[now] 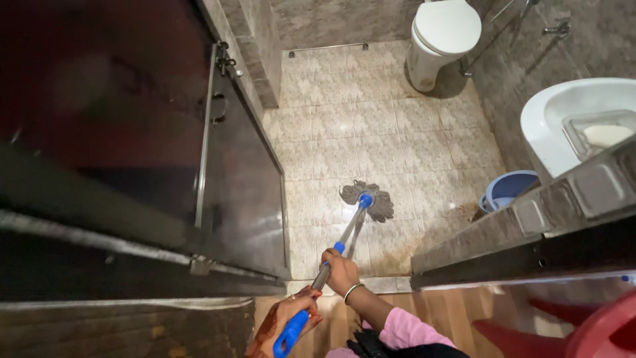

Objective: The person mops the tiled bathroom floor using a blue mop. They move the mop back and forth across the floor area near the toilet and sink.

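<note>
A mop with a metal handle (350, 229) and blue fittings reaches from the doorway into a bathroom. Its grey string head (368, 200) rests on the beige tiled floor (397, 132). My right hand (341, 272), with a bangle on the wrist and a pink sleeve behind it, grips the handle just below a blue collar. My left hand (286, 319), patterned with henna, holds the blue grip at the handle's near end. Both hands are over the threshold, close to my body.
A dark door (242, 192) stands open on the left. A white toilet (442, 36) is at the far wall, a white sink (563, 116) on the right, a blue bucket (509, 189) beneath it. A red plastic chair (596, 331) sits at the bottom right.
</note>
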